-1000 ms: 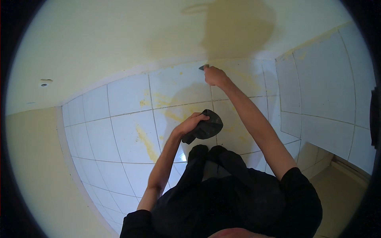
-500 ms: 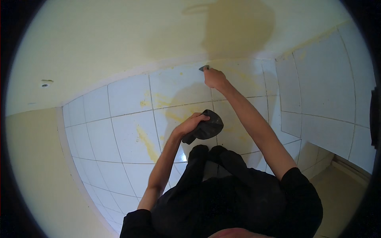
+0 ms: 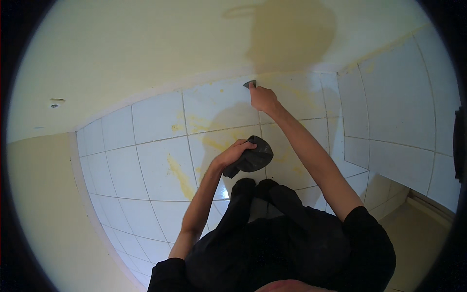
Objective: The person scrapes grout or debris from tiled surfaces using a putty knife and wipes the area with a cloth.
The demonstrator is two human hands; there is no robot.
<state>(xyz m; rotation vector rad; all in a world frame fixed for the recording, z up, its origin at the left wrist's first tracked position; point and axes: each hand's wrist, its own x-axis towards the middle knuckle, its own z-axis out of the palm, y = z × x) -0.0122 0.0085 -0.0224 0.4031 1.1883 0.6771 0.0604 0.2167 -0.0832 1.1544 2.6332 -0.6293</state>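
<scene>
My right hand [image 3: 264, 99] reaches far out, closed around a small scraper. The scraper's grey, pointed blade [image 3: 249, 84] shows past my fingers, close to the far edge of the white tiled surface [image 3: 160, 117]; its handle is hidden in my grip. Nearer to me, my left hand [image 3: 232, 153] is wrapped around a crumpled dark cloth-like thing [image 3: 258, 155], with the thumb on top. It hangs over the tiles in front of my dark-clad knees [image 3: 243, 186]. Yellow smears [image 3: 180, 177] mark several tiles around both hands.
A cream wall [image 3: 146, 53] rises beyond the tiles, bearing a small white fitting [image 3: 56, 102] at left. On the right stands a tiled upright side [image 3: 396, 97], with a lower recess [image 3: 413, 233] below it. A dark object [image 3: 459, 146] sits at the right rim.
The scraper blade and my right hand have shifted only very slightly. My left hand keeps its hold on the dark thing in nearly the same spot.
</scene>
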